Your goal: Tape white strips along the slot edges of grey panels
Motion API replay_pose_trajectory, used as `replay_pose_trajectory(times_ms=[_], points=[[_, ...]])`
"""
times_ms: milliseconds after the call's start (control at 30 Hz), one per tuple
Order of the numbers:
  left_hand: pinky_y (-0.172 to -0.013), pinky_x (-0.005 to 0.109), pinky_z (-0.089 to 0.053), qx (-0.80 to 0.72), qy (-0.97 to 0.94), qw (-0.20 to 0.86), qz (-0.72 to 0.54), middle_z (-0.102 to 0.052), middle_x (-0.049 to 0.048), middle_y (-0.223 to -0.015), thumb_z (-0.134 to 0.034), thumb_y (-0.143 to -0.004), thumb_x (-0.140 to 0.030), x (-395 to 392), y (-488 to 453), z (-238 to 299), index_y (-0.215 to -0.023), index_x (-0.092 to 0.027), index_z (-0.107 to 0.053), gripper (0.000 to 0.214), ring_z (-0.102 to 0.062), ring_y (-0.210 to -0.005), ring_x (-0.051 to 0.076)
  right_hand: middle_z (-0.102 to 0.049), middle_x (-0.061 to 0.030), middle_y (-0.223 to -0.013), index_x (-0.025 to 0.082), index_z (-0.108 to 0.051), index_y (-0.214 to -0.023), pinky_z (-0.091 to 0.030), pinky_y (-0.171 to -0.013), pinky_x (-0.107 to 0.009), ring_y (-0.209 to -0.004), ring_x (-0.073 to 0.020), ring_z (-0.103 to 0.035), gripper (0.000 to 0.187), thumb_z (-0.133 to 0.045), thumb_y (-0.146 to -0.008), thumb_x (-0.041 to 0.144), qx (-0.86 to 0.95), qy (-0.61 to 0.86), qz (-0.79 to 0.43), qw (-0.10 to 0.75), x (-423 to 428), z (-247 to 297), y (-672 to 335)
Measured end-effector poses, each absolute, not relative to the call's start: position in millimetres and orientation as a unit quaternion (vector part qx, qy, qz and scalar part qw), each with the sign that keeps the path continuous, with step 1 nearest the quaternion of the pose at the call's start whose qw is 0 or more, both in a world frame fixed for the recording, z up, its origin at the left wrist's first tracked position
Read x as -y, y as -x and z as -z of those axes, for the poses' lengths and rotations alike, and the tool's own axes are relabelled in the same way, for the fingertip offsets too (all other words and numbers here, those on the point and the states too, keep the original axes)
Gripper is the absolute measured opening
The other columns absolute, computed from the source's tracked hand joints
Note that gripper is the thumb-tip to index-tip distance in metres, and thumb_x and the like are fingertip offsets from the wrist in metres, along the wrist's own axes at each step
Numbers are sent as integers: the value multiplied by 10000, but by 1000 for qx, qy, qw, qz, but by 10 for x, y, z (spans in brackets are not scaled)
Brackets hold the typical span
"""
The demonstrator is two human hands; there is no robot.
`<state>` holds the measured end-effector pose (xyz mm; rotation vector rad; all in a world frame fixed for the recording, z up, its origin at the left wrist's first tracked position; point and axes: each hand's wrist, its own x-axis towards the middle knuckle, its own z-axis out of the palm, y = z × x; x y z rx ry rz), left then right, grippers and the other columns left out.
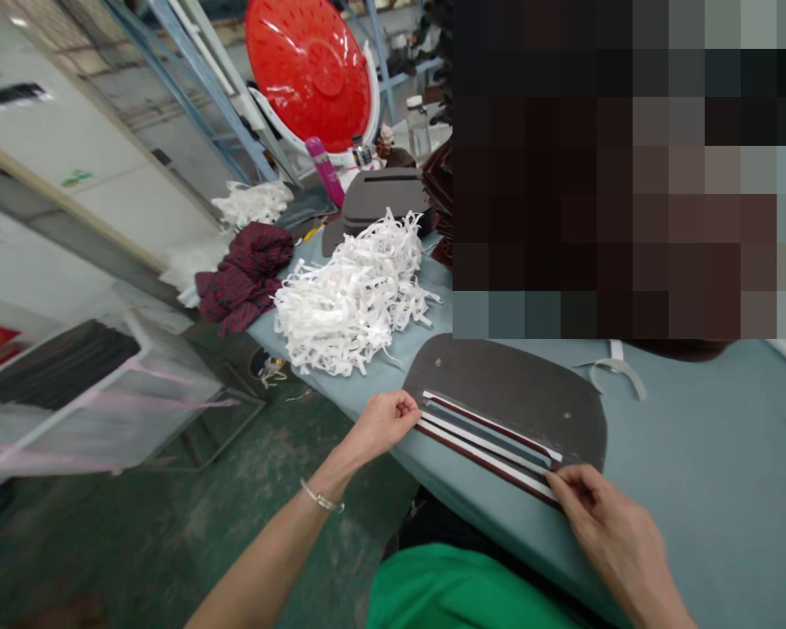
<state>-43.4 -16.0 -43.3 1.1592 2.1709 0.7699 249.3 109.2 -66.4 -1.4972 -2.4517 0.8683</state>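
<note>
A dark grey panel [504, 371] with rounded corners and a long slot lies on the blue-grey table, close to its front edge. Along the slot's far side runs a white strip [554, 453] edged in dark red. On the near side, a white strip [488, 460] stretches between my hands. My left hand [385, 421] is closed, pinching its left end. The thumb and fingers of my right hand [606, 515] pinch around its right end, beside the panel's near edge. Fingertips partly cover both ends.
A heap of loose white strips [354, 301] lies beyond the panel. Behind it are stacked grey panels [383, 196], a plaid cloth [249, 266], a pink can [326, 172] and a red basket [307, 70]. A curled strip [619, 371] rests right. Left stands a cart [189, 397].
</note>
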Motion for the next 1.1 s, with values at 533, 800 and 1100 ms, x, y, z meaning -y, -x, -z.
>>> replay_pose_trajectory(times_ms=[533, 800, 1100], points=[[-541, 221, -375, -845, -388, 249, -271, -631, -4, -639, -523, -738, -283, 67, 490, 672, -717, -165, -650, 174, -551, -577, 116, -600, 37, -620, 303, -580, -806, -398, -509, -251, -572, -163, -590, 381, -386, -772, 629, 786, 537, -305, 30, -1070, 646, -2455], [-542, 235, -357, -868, -377, 206, -248, -585, -24, -610, -541, -744, -251, 47, 400, 633, -710, -181, -598, 97, -524, -560, 118, -626, 29, -634, 296, -597, -806, -387, -495, -241, -573, -164, -600, 354, -399, -782, 589, 799, 529, -283, 49, -1081, 655, -2445], [-780, 340, -403, -829, -540, -11, -146, -600, 48, -869, -413, -878, -136, 135, 66, 570, -888, -188, -568, 164, -538, -853, 201, -601, 40, -586, 252, -593, -722, -331, -505, -225, -542, -126, -558, 232, -429, -827, 377, 812, 513, -269, 75, -1075, 589, -2428]])
